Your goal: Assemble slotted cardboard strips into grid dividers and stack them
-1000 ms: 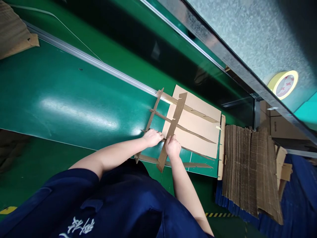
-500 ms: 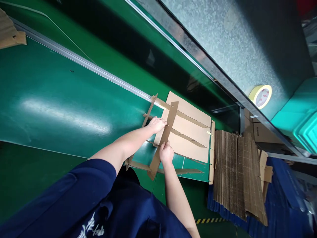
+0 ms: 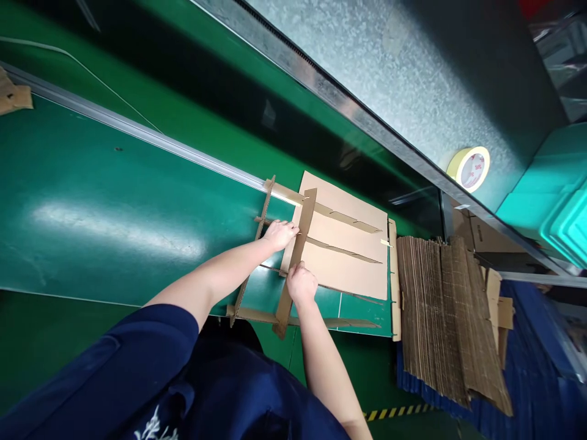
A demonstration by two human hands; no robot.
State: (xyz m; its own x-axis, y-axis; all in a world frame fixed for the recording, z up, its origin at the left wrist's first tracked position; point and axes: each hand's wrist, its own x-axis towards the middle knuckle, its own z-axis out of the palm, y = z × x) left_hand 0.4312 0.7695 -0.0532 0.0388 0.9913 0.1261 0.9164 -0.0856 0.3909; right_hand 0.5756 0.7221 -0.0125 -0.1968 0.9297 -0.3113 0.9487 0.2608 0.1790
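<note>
A slotted cardboard divider strip [image 3: 306, 214] stands on edge across several long cardboard strips, one of them the strip [image 3: 343, 250] right of my hands. My left hand [image 3: 282, 234] is closed, its fingers pinching at the crossing near the middle of the divider strip. Lower down the same piece, my right hand [image 3: 302, 283] grips it with curled fingers. A second cross strip [image 3: 266, 205] is slotted over the long strips at their left ends. Beneath the right half of this grid lies a flat cardboard sheet [image 3: 360, 278]. The fingertips are partly hidden.
The grid rests on a green table [image 3: 114, 214] with a metal rail behind it. One more slotted strip [image 3: 394, 281] lies at the table's right end, beside a tall stack of cardboard [image 3: 426, 311]. A yellow tape roll [image 3: 454, 168] sits on the metal shelf [image 3: 367, 73] near teal bins [image 3: 550, 183].
The view has shifted slightly, so the grid and hands appear a little further left. Both hands keep their hold on the same divider strip.
</note>
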